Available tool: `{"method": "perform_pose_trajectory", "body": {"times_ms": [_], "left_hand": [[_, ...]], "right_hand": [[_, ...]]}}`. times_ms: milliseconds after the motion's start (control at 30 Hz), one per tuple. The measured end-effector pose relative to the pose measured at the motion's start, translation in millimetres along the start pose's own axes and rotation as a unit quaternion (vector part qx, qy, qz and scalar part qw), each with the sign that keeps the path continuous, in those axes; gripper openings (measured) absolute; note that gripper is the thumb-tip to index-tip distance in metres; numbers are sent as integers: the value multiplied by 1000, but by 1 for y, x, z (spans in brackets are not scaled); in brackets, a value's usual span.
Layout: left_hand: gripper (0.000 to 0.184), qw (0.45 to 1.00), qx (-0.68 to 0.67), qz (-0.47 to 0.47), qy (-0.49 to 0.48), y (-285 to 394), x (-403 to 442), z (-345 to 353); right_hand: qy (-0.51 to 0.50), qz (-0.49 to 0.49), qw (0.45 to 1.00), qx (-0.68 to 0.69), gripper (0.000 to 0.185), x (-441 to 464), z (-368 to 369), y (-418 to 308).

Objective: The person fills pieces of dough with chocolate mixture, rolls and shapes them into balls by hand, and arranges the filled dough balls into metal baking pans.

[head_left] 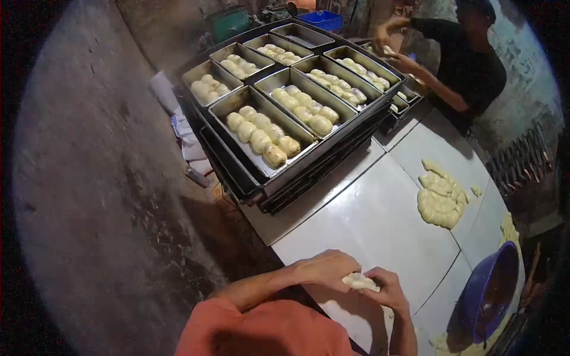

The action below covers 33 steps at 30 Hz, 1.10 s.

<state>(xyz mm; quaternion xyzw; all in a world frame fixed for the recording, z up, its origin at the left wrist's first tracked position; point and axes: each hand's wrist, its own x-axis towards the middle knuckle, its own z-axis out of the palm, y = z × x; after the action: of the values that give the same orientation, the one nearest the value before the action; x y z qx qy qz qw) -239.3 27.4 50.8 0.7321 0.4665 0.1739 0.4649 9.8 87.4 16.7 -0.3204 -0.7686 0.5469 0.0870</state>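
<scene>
A small piece of pale dough point(360, 282) is held between my two hands above the white tiled table point(380, 219), near its front edge. My left hand point(330, 268) has its fingers closed on the dough's left end. My right hand point(386, 288) pinches the other end, thumb below and fingers above. Ahead and to the left, a stack of black trays point(279, 193) bears metal loaf pans point(267, 107). Most pans hold rows of round dough pieces point(260, 140); the farthest pan point(303, 37) shows none.
A flattened mass of dough point(442, 199) lies on the table's right part. A purple basin point(488, 291) stands at the right edge with dough around it. Across the table, a co-worker point(463, 65) in dark clothes handles dough over more pans. A wall point(95, 178) rises at the left.
</scene>
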Motion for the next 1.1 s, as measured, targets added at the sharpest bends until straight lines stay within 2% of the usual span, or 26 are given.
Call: {"method": "perform_pose_trajectory", "body": {"times_ms": [33, 100, 167, 200, 233, 300, 367, 467, 500, 533, 567, 600, 633, 667, 733, 767, 900, 933, 1000, 1067, 1100], "left_hand": [[28, 1000, 24, -3, 0, 12, -10, -9], [28, 999, 50, -2, 6, 38, -36, -31], [26, 978, 138, 116, 102, 62, -67, -56], [26, 978, 140, 120, 101, 75, -81, -71], [24, 970, 184, 118, 105, 87, -93, -88], [23, 959, 233, 122, 108, 104, -115, -126], [22, 932, 334, 111, 89, 110, -131, -175], [28, 909, 368, 171, 96, 92, -140, -267], [30, 894, 381, 203, 120, 82, -138, -299], [33, 878, 390, 236, 147, 70, -136, -332], [39, 886, 415, 174, 113, 65, -132, -367], [40, 876, 415, 198, 146, 48, -126, -397], [41, 893, 406, 143, 132, 45, -120, -429], [42, 885, 435, 111, 123, 35, -109, -462], [53, 882, 429, 137, 140, 6, -83, -522], [58, 880, 431, 153, 129, 0, -76, -549], [57, 915, 372, 107, 113, -68, -9, -640], [57, 922, 355, 100, 118, -95, 16, -657], [61, 915, 377, 69, 125, -132, 38, -664], [52, 918, 390, -16, 72, -165, 60, -659], [45, 930, 355, -25, 88, -201, 80, -657]], "right_hand": [[0, 1, 1000, -2, 38, 1, -4, -19], [-33, -82, 995, -48, 40, 9, -13, -60], [-32, -156, 985, -66, 41, 21, -19, -103], [-33, -195, 977, -82, 41, 29, -20, -123], [-28, -194, 977, -84, 41, 37, -21, -144], [-22, -279, 951, -129, 40, 58, -22, -188], [1, -301, 938, -170, 38, 82, -20, -233], [54, -320, 916, -238, 36, 139, -18, -286], [104, -347, 909, -205, 34, 167, -15, -295], [139, -314, 917, -204, 32, 191, -14, -313], [161, -314, 899, -260, 32, 221, -19, -323], [183, -315, 896, -253, 33, 248, -21, -335], [212, -333, 874, -285, 35, 279, -25, -350], [236, -328, 852, -332, 36, 308, -32, -360], [256, -305, 860, -319, 32, 365, -45, -376], [275, -300, 845, -348, 32, 393, -55, -381], [342, -274, 782, -442, 32, 495, -87, -377], [342, -223, 792, -454, 33, 514, -88, -376], [331, -209, 790, -471, 35, 556, -98, -348], [244, -100, 848, -460, 35, 579, -97, -318], [172, -24, 848, -500, 35, 593, -92, -304]]}}
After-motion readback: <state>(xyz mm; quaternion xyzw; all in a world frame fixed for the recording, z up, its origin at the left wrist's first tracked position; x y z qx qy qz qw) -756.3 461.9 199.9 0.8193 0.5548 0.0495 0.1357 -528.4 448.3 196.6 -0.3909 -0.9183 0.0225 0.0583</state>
